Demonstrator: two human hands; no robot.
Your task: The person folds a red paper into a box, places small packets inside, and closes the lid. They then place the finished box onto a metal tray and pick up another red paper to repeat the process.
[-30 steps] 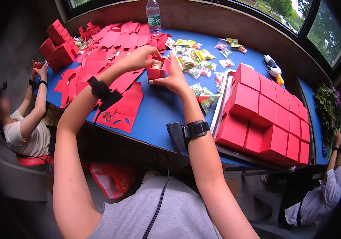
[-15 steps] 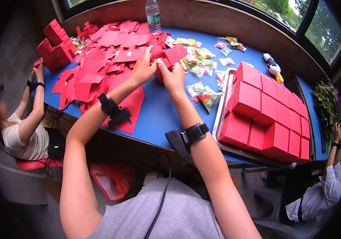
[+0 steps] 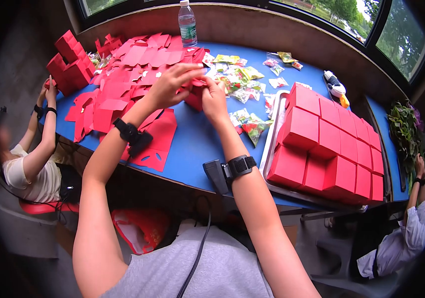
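Observation:
Over the middle of the blue table, a partly folded red box [image 3: 194, 100] is between my two hands. My left hand [image 3: 172, 88] is on its left and upper side, fingers bent across the top. My right hand [image 3: 214, 101] grips its right side with thumb and fingers. Part of the box is hidden behind the fingers. Flat red card pieces [image 3: 110, 107] lie heaped to the left, and small colourful packets [image 3: 242, 79] are scattered to the right of the box.
A metal tray [image 3: 271, 149] of stacked red boxes [image 3: 339, 144] stands right. A water bottle [image 3: 187, 25] is at the back. Red boxes [image 3: 76, 69] are piled far left, near a seated person [image 3: 33, 169]. Another person [image 3: 396, 243] handles plants [image 3: 405, 129] at the right.
The upright flap of the red box has folded down beneath my fingers. My left hand has moved over the top of the box, its fingers now reaching right. The view has shifted slightly.

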